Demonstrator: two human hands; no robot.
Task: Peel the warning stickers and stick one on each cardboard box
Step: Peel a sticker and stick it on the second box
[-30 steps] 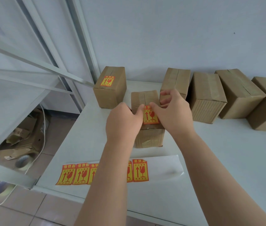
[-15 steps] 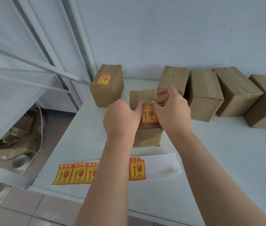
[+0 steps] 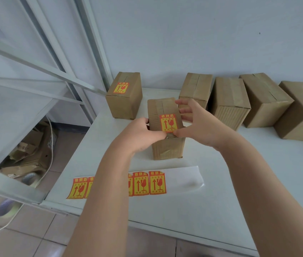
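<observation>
A small cardboard box (image 3: 161, 108) stands in the middle of the white table (image 3: 239, 173), with a yellow-and-red warning sticker (image 3: 167, 122) flat on its top. My left hand (image 3: 141, 133) grips the box's left front edge, thumb at the sticker's lower edge. My right hand (image 3: 198, 123) holds the right side, fingers spread along it, thumb touching the sticker's lower right corner. A second box (image 3: 123, 95) at the back left also bears a sticker (image 3: 121, 88). A backing strip (image 3: 182, 179) with several stickers (image 3: 157, 182) lies near the front edge, partly hidden by my left forearm.
Several plain boxes (image 3: 229, 99) stand in a row along the back wall to the right. A metal frame (image 3: 58, 75) rises at the left. Cardboard scraps (image 3: 28, 156) and a tape roll lie on the tiled floor below the table's left edge.
Both thumbs have slid down from the sticker's top to its lower edge, so the whole sticker now shows. My right fingers have spread along the box's side.
</observation>
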